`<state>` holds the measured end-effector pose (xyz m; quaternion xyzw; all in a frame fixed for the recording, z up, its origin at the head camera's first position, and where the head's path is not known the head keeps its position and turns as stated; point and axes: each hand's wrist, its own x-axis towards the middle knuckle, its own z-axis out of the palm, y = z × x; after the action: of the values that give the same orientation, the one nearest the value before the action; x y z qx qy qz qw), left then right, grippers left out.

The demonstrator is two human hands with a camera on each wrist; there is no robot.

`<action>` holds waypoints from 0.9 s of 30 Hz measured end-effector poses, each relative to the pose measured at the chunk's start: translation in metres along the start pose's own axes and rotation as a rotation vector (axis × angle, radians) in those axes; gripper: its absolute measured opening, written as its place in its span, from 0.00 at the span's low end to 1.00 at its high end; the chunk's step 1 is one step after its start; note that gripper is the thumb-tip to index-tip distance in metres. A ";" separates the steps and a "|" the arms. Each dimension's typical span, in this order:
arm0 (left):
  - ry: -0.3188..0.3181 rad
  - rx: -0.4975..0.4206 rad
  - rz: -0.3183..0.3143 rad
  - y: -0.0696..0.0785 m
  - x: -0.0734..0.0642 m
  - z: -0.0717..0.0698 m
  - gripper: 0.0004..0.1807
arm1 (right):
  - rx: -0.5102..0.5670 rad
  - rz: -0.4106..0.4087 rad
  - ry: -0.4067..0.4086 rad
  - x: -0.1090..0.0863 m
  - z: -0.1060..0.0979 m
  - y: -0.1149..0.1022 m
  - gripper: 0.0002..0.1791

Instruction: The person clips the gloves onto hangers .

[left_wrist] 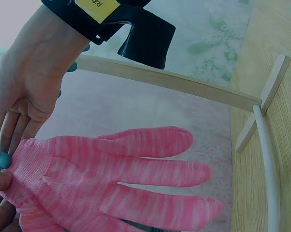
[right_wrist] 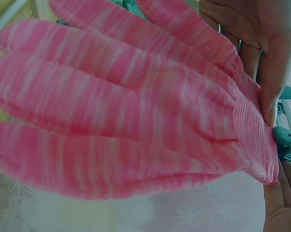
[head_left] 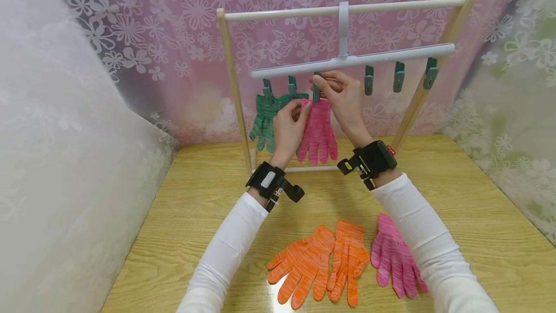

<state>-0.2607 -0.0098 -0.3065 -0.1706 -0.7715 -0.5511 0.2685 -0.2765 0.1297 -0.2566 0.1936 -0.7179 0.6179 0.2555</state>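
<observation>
My left hand [head_left: 288,127] pinches the cuff of a pink knitted glove [head_left: 320,134], whose fingers hang downward. With thumb and fingertips my right hand [head_left: 347,98] pinches the top of a dark green clip [head_left: 316,93] on the white hanger [head_left: 299,67]. In the right wrist view, the clip [right_wrist: 286,139] meets the cuff edge of the pink glove [right_wrist: 150,106], right beside the left thumb. Left of it, a green glove [head_left: 265,122] hangs from another clip [head_left: 267,92]. A second green glove is mostly hidden behind my left hand.
The hanger hooks onto the top bar [head_left: 286,12] of a wooden rack [head_left: 234,86]. Several unused clips [head_left: 398,77] hang at right. On the wooden table [head_left: 195,235] lie two orange gloves [head_left: 306,264] and a pink glove [head_left: 393,260], partly under my right sleeve.
</observation>
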 end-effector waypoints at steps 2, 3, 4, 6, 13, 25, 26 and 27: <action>0.017 -0.004 0.007 0.001 0.000 0.001 0.14 | 0.001 0.001 -0.002 0.000 0.000 0.000 0.17; 0.023 -0.008 0.008 0.001 0.000 0.002 0.14 | -0.001 0.001 -0.002 0.000 0.000 0.000 0.17; 0.030 -0.013 0.010 0.001 0.000 0.002 0.14 | 0.003 0.002 -0.003 0.000 0.000 -0.001 0.17; 0.045 -0.023 0.017 0.001 -0.001 0.003 0.14 | 0.004 0.006 -0.001 -0.001 0.000 -0.001 0.17; 0.115 -0.048 0.024 0.004 -0.001 0.007 0.14 | -0.001 0.015 0.009 0.000 0.002 -0.003 0.18; 0.128 -0.045 0.025 0.005 0.001 0.009 0.14 | -0.056 0.023 0.022 -0.002 0.001 0.000 0.19; 0.124 -0.040 0.025 0.004 0.001 0.009 0.14 | -0.064 0.022 0.019 -0.003 0.001 0.000 0.19; 0.118 -0.033 0.024 0.003 0.001 0.009 0.14 | -0.070 0.022 0.017 -0.004 0.001 0.000 0.19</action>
<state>-0.2614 -0.0004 -0.3058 -0.1517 -0.7431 -0.5693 0.3172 -0.2739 0.1289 -0.2590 0.1711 -0.7391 0.5968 0.2613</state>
